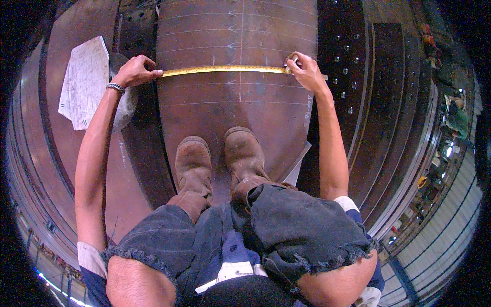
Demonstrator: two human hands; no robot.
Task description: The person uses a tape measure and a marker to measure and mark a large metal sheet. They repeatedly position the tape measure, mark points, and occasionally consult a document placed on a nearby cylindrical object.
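A yellow tape measure blade [225, 69] is stretched straight across a brown steel plate [204, 117] ruled with several white crosswise lines. My left hand [137, 70], with a bracelet at the wrist, is closed at the plate's left edge, its thumb on the blade's left end. At the right edge my right hand [307, 73] pinches the other end, with a small pale thing between the fingers that I cannot make out. The tape's case is not clearly seen. My brown boots [193, 158] stand on the same plate, just below the lines.
Left of my left hand, a marked white sheet [87, 84] lies over a grey rounded piece [125, 112]. Dark steel strips with holes [342, 66] run along the right. A dark gap borders the plate's left side. A person in green [456, 120] is at the far right.
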